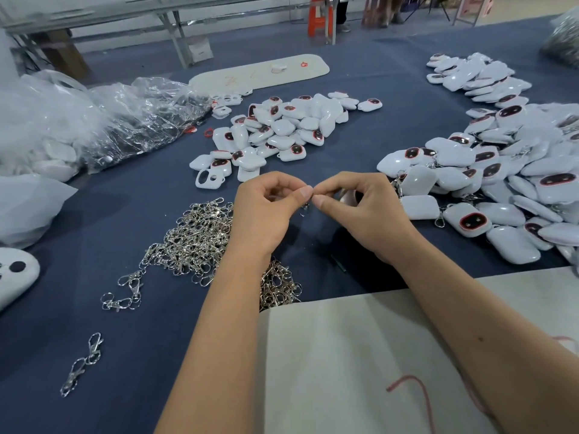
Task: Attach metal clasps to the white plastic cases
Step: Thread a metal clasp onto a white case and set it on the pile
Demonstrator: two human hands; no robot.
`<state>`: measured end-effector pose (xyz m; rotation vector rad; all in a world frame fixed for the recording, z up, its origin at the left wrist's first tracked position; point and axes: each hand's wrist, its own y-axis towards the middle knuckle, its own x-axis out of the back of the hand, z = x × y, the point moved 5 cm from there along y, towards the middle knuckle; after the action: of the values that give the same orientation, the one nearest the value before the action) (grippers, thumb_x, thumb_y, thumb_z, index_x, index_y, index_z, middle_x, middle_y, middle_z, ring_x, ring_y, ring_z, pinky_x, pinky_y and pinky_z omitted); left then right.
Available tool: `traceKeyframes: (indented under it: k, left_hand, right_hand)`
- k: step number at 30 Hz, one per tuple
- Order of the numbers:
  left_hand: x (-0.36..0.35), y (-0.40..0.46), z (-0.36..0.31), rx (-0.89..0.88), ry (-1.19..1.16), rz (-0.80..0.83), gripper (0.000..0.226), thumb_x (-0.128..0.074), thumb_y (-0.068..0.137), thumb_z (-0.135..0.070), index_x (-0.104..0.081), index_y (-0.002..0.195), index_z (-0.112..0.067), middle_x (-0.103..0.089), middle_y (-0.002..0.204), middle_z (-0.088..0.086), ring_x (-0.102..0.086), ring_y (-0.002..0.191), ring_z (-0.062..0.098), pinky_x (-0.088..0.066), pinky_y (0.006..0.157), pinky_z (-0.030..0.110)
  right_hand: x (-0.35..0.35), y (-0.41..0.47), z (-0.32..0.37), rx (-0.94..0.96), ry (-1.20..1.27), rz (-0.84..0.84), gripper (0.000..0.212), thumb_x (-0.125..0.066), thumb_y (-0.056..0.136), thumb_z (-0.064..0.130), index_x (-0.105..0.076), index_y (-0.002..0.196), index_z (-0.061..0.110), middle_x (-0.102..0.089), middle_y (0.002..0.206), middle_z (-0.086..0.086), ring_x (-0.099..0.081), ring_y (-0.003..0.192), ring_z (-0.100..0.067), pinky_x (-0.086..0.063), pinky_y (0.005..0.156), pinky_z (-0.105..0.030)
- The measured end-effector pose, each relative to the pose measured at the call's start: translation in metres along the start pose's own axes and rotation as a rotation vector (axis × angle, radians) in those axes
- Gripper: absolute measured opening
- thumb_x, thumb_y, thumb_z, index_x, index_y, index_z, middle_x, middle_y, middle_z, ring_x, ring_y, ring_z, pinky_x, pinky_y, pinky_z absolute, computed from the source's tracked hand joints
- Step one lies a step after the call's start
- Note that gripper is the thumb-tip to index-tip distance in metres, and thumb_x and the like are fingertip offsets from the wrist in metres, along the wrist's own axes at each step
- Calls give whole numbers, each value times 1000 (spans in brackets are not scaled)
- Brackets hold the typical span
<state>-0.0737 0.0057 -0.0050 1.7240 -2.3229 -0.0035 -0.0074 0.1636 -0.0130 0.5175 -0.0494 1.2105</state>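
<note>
My left hand (269,205) and my right hand (360,208) meet fingertip to fingertip above the blue table. Between them a small metal clasp (305,208) hangs, pinched by my left thumb and forefinger. My right hand curls around a white plastic case (349,197), mostly hidden behind its fingers. A heap of loose silver clasps (194,239) lies under my left forearm. A pile of white cases without clasps (282,130) sits ahead. A larger pile of cases with clasps (488,183) spreads to the right.
Clear plastic bags (103,120) with more parts crowd the left side. A pale fabric sheet (360,355) covers the near right table edge. Stray clasps (83,364) lie near left. A long white tray (260,72) lies at the back.
</note>
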Motion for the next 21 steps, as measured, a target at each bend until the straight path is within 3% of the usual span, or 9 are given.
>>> traceKeyframes:
  k: [3,6,10,14,17,21]
  left_hand:
    - [-2,-1,0,19,-29,42,12,-79,87,-11,-75,79,-19,-66,67,-7,-57,67,7,-49,60,19]
    - [-4,-1,1,58,-54,75,13,-75,91,-10,-74,81,-18,-66,67,-5,-60,67,8,-51,61,20]
    - [-7,-4,0,106,-105,146,14,-68,96,-6,-74,85,-13,-68,74,3,-62,70,11,-55,65,21]
    - [-10,-7,-2,154,-198,203,12,-64,97,-2,-72,89,-5,-68,72,3,-61,67,10,-55,66,21]
    - [-8,-8,-2,173,-218,234,10,-64,97,0,-71,91,-2,-68,72,5,-61,67,12,-55,65,20]
    - [-4,-8,-3,130,-140,268,14,-63,96,2,-71,85,-2,-67,68,5,-60,63,12,-54,62,20]
  right_hand:
    - [1,1,-2,0,4,-27,9,-79,89,13,-81,88,22,-69,74,16,-52,62,1,-38,63,-8]
    - [1,2,-2,-7,26,-45,11,-78,89,13,-80,86,23,-73,79,6,-57,66,0,-44,64,-13]
    - [1,1,-2,8,27,-56,14,-74,89,14,-78,83,26,-74,82,1,-64,79,-27,-52,71,-31]
    - [2,1,-2,6,59,-35,15,-73,89,15,-77,83,28,-73,83,1,-56,72,-21,-48,67,-32]
    - [2,1,-2,7,66,-2,15,-74,91,14,-78,84,27,-71,81,1,-53,69,-31,-44,66,-31]
    - [0,0,-1,0,40,43,13,-75,91,14,-78,85,26,-63,68,16,-45,66,-31,-40,62,-29]
